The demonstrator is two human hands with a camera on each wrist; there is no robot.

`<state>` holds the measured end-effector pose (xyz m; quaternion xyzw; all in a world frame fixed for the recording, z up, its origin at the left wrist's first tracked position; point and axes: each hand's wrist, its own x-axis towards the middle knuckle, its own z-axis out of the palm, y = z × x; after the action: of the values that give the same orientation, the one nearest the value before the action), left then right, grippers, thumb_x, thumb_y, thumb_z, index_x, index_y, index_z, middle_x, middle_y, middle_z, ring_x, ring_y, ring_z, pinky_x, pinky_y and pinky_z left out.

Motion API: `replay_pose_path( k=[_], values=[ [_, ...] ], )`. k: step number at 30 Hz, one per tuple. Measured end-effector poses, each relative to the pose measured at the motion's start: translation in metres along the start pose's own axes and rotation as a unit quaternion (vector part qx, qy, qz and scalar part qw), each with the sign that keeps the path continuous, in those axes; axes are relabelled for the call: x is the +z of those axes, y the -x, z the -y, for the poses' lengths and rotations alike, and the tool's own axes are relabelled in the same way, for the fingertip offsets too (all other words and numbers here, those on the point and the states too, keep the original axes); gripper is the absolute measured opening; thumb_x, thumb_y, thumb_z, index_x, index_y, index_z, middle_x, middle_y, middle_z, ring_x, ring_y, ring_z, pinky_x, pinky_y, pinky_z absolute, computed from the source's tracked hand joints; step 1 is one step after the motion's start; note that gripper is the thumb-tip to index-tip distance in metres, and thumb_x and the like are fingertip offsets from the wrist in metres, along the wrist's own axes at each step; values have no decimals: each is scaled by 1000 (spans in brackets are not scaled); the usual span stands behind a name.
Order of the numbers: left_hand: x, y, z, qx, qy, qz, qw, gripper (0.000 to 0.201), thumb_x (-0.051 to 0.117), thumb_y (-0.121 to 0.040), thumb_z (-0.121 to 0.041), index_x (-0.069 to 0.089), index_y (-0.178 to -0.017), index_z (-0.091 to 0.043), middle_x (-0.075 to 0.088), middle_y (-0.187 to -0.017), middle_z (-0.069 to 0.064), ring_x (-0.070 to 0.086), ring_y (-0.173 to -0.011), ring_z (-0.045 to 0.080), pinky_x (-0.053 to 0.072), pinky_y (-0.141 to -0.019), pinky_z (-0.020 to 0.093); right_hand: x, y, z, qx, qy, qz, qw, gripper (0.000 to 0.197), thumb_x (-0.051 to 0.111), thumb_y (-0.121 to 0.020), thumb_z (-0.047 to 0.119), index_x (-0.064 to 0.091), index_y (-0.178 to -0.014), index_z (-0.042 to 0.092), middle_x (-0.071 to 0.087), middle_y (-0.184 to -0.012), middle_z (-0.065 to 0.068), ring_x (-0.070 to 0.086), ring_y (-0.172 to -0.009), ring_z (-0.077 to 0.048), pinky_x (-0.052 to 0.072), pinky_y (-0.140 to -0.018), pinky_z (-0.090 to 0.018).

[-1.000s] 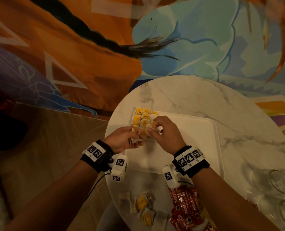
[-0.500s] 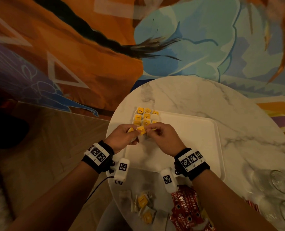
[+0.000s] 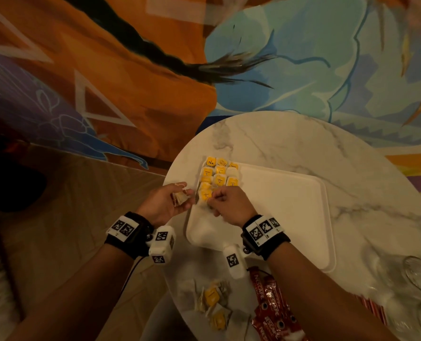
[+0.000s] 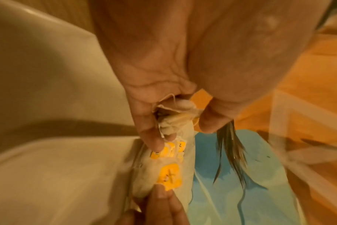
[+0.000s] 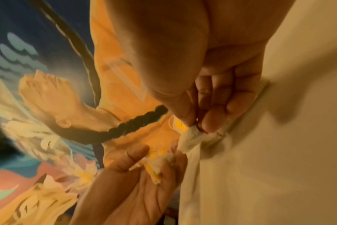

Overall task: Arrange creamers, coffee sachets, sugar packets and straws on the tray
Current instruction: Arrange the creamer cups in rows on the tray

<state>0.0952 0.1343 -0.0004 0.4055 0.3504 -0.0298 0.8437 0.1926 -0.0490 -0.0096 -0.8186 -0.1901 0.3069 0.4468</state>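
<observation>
A white tray [image 3: 278, 212] lies on the round marble table [image 3: 290, 143]. Rows of yellow-tagged tea bags [image 3: 219, 175] fill its far left corner. My right hand [image 3: 213, 196] pinches one tea bag [image 5: 190, 138] between thumb and forefinger at the near end of those rows, low over the tray's left edge. My left hand [image 3: 185, 195] is just left of the tray. It holds a small bunch of tea bags [image 4: 171, 121] in curled fingers, strings dangling. In the left wrist view the yellow tag [image 4: 169, 176] of the pinched bag shows.
Loose tea bags [image 3: 214, 301] and red Nescafe sachets [image 3: 268, 299] lie near the table's front edge. Clear glasses [image 3: 418, 274] stand at the right, with a red-striped item [image 3: 374, 308] beside them. The table's left rim is close to my left hand.
The hands were together over the tea bag rows; now my left hand has drawn left off the tray with its bunch, and my right hand keeps one bag at the rows' near end.
</observation>
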Motion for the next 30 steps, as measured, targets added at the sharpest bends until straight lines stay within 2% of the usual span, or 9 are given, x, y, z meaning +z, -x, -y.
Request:
replay_pose_path(
  k=[3,6,10,13,18,22,24,27,30],
  values=[
    [-7,0,5,3,42,11,999,25,41,-96,-1,53,-116,-9,68,-111,19,69,-95,35,57,-80,38,11,0,2,6,29,10,1000,12,66,-86,14,71,-79,6,71,-66,-15,65,-54,-16,47,-46,-19],
    [-11,3,10,16,39,36,998,22,44,-98,0,58,-112,-9,67,-120,22,66,-106,38,57,-86,40,23,-6,0,2,69,-2,998,9,67,-88,23,66,-79,21,73,-65,-6,69,-54,-16,55,-52,-28],
    [-9,5,15,-5,21,23,999,16,47,-100,-5,61,-106,-9,70,-112,19,68,-91,29,52,-68,28,28,-12,1,23,144,-22,989,16,66,-84,36,53,-77,30,71,-81,-1,70,-72,-26,60,-66,-41],
    [-10,4,20,-9,-3,-2,1000,19,51,-100,-14,68,-108,-8,70,-102,14,69,-82,24,52,-62,25,22,-9,8,6,170,-40,985,13,65,-89,34,58,-81,26,67,-82,3,64,-77,-20,55,-70,-37],
    [-6,8,28,32,-83,-3,996,17,59,-99,-12,68,-112,-8,72,-97,11,69,-83,23,53,-64,26,9,8,20,-62,-23,-11,998,13,63,-96,23,69,-84,23,64,-65,12,59,-56,-5,49,-61,-23],
    [4,10,32,69,-145,-4,987,14,64,-96,-17,68,-107,-8,72,-92,8,67,-81,19,48,-66,27,4,25,26,-78,-74,41,993,10,65,-97,18,72,-89,16,63,-65,12,57,-54,3,45,-54,-12],
    [11,12,33,76,-152,2,985,16,64,-97,-22,69,-102,-8,71,-89,7,66,-77,16,47,-64,25,1,26,23,-79,-83,38,993,9,65,-96,12,71,-91,10,65,-71,3,58,-55,2,45,-53,-11],
    [18,12,32,74,-140,10,987,24,60,-100,-25,70,-109,-6,72,-97,10,69,-83,18,48,-64,25,-6,24,18,-58,-113,-5,992,5,67,-95,11,68,-91,8,67,-73,-2,62,-56,-3,46,-54,-13],
    [18,10,28,58,-75,-4,995,22,58,-99,-11,67,-118,-3,71,-106,16,69,-91,28,54,-67,28,-21,18,9,-35,-127,-85,988,8,69,-93,12,68,-85,12,71,-77,-6,64,-61,-10,50,-58,-21]
  ],
)
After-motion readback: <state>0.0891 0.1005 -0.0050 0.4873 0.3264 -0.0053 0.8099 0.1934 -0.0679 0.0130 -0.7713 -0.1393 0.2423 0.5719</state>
